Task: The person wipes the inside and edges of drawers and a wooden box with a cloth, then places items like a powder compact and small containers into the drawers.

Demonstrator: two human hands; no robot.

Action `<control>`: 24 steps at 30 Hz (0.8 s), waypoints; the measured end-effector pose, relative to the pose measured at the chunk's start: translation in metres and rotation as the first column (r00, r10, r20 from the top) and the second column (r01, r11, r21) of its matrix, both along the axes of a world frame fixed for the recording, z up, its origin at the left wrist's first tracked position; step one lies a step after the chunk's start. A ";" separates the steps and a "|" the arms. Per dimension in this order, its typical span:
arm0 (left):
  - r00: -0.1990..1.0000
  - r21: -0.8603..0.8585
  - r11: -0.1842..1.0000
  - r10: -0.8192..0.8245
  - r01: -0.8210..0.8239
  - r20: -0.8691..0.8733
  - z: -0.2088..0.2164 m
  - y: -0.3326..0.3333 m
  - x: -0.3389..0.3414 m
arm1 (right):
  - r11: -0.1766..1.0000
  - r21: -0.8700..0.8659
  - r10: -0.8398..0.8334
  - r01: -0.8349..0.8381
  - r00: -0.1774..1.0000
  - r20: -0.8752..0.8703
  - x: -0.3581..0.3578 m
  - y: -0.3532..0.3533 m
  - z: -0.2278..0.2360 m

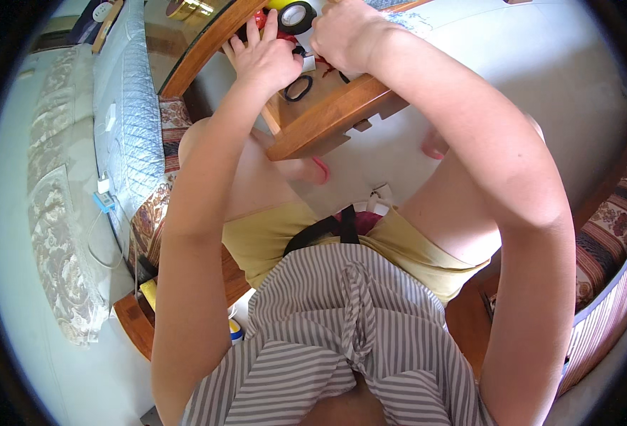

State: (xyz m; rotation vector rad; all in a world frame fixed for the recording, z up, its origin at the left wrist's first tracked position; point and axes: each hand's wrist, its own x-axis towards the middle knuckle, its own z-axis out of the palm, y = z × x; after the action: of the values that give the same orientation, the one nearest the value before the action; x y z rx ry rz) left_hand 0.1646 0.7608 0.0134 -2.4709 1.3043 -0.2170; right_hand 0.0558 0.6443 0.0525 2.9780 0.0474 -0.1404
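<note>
Fanned wide, the left hand is hanging palm down over the inside of an open wooden drawer. Across from it, the right hand is curling its fingers in; its grip is facing away from me, so I can't tell whether it is holding anything. Judging by this pose, the person is busy reaching among small things in the drawer, and the next move would be calling for light, careful fingertips, since everything is lying so close together. A roll of black tape is sitting between the two hands, just beyond the left fingertips, with something yellow beside it. Nearer the person, a black loop is lying just below the left palm, and a small white piece is showing between the hands. Farther out, the drawer is jutting toward the person's knees, and a glass-topped table is standing to the left.
</note>
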 end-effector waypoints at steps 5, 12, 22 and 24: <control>0.999 -0.100 0.995 -0.002 -0.001 -0.037 -0.017 0.004 0.011 | 0.997 -0.049 0.050 -0.059 0.984 -0.171 -0.006 0.000 0.035; 0.994 -0.071 0.992 0.105 -0.106 -0.024 -0.013 -0.018 0.001 | 0.970 0.218 -0.097 0.110 0.993 -0.068 -0.001 -0.014 0.020; 1.000 -0.030 0.999 -0.015 0.015 0.006 -0.003 0.002 -0.012 | 0.896 0.418 -0.135 0.148 0.989 -0.059 -0.007 -0.023 0.027; 1.000 -0.101 0.995 0.025 -0.025 0.004 -0.013 -0.009 -0.005 | 0.904 0.405 -0.148 0.137 0.989 -0.002 -0.005 -0.025 0.020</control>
State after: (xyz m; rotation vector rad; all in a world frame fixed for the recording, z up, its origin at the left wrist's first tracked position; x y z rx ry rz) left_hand 0.1593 0.7514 0.0000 -2.5673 1.2889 -0.2906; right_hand 0.0509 0.6197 0.0723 3.3975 -0.1671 -0.1173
